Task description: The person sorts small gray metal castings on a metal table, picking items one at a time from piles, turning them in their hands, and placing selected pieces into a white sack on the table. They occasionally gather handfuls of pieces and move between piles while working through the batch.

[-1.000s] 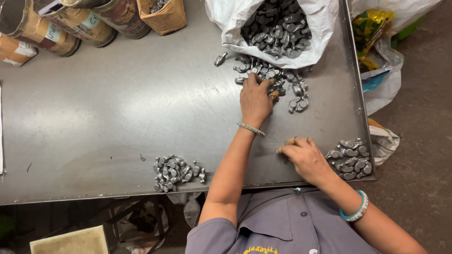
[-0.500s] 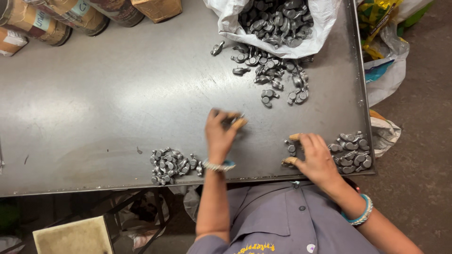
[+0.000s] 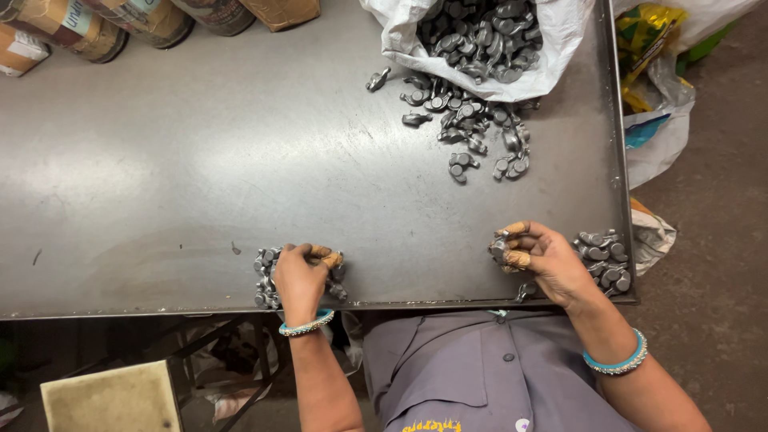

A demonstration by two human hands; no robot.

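The left hand point(image 3: 300, 274) rests on a small pile point(image 3: 270, 276) of grey metal parts at the near edge of the bench point(image 3: 200, 176), left of the person's body. Its fingers are curled down onto the parts; whether they grip one, I cannot tell. The right hand point(image 3: 548, 260) lies further right along the same edge, thumb and taped fingertips point(image 3: 516, 258) pinched on one part point(image 3: 499, 250). Just beside it, in the near right corner, sits a second pile point(image 3: 606, 262). The two hands are well apart.

At the far right corner a white sack point(image 3: 416, 40) lies open, full of the same parts, with a loose spill point(image 3: 472, 128) spread out from its mouth toward the middle. Cans point(image 3: 96, 28) stand along the far left edge.
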